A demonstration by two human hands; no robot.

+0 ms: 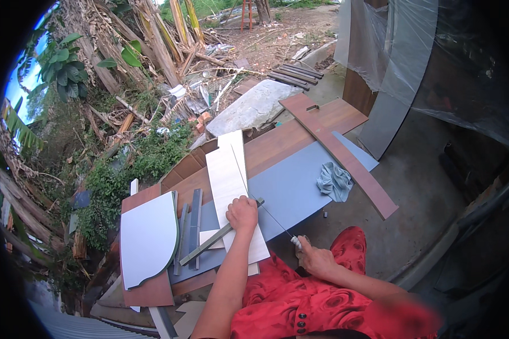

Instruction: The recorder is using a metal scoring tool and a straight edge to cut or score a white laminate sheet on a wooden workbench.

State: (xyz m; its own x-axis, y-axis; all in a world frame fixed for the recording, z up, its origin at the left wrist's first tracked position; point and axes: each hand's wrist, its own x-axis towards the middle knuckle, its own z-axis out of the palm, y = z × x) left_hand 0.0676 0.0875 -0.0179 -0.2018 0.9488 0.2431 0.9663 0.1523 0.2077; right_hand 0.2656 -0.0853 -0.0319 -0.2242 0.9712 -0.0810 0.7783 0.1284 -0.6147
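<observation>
My left hand [242, 213] is closed over a narrow grey-green bar [212, 243], which lies slantwise across a long pale wood-toned board [228, 175]. At the lower right of the board, my right hand [316, 258] grips the white wrapped end [296, 242] of a long thin tool. Its slender dark shaft [274, 217] runs up and left over the pale board, passing just right of my left hand. Whether it is a blade or a rod I cannot tell. Beneath lie a grey-blue panel [283, 195] and a brown wood-toned panel [266, 148].
A white panel with a rounded corner [150, 240] and dark metal bars [195, 217] lie at left. A blue-grey cloth [334, 182] and a reddish-brown plank [345, 152] lie at right. Plastic-wrapped sheets [401, 62] stand beyond; plants and debris fill the far left.
</observation>
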